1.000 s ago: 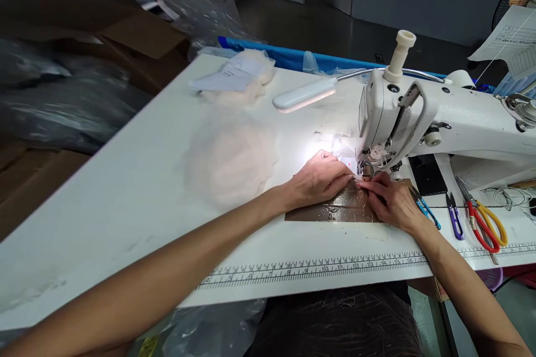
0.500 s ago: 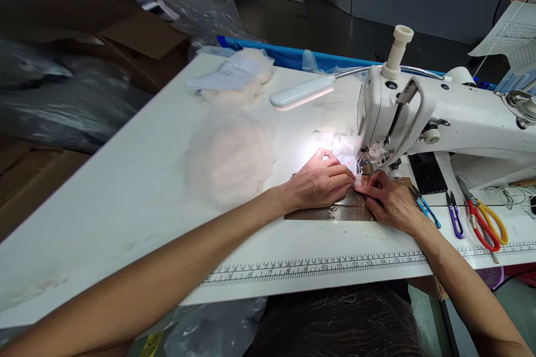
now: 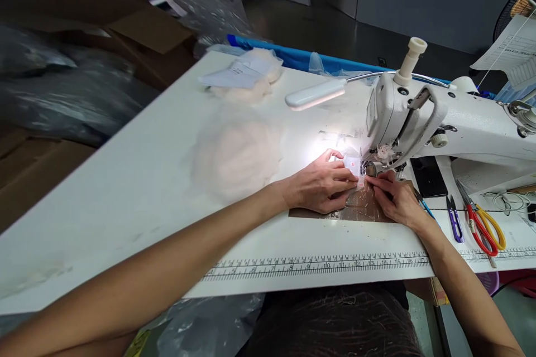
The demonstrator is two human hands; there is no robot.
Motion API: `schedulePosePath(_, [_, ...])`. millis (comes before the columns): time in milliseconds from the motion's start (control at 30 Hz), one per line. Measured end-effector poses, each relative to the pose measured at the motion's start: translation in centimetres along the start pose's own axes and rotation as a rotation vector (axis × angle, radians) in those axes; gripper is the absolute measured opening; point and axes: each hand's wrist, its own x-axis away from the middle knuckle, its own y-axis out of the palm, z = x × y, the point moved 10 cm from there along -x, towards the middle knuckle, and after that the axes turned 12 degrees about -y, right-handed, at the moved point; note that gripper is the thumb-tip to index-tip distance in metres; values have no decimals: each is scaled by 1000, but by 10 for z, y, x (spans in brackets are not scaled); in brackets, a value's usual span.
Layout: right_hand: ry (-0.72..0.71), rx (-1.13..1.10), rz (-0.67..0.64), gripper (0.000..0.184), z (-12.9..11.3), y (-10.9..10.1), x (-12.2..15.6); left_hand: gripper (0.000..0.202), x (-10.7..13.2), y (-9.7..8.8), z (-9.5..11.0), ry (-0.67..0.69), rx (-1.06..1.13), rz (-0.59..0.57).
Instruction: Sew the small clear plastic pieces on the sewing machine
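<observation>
My left hand (image 3: 320, 184) and my right hand (image 3: 396, 198) meet just in front of the presser foot (image 3: 368, 169) of a white sewing machine (image 3: 444, 117). Both pinch a small pale fabric piece with a pink spot (image 3: 354, 170), holding it down at the needle. Under my fingers lies a brown taped patch (image 3: 355, 206) on the white table (image 3: 125, 189). The fingers of both hands are pressed together on the piece.
A sheer pale fabric pile (image 3: 237, 150) lies left of my hands, more with a paper sheet (image 3: 243, 75) behind. A white gooseneck lamp (image 3: 316, 93) lights the needle area. Red-and-yellow scissors (image 3: 483, 226) and snips (image 3: 454, 217) lie at the right. A printed ruler (image 3: 318, 265) runs along the front edge.
My left hand has curled its fingers and pinched the small piece closer to the needle. My right hand stays at the presser foot. The camera shifted slightly.
</observation>
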Motion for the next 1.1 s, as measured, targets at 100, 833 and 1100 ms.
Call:
schedulePosePath(100, [-66, 131, -91, 37, -6, 8, -1, 20, 2, 0, 0, 11, 3, 5])
schedulePosePath(833, [114, 365, -372, 38, -9, 20, -10, 26, 6, 11, -12, -92, 28, -131])
schedulePosePath(1100, [125, 381, -366, 39, -12, 21, -9, 31, 6, 15, -12, -103, -49, -163])
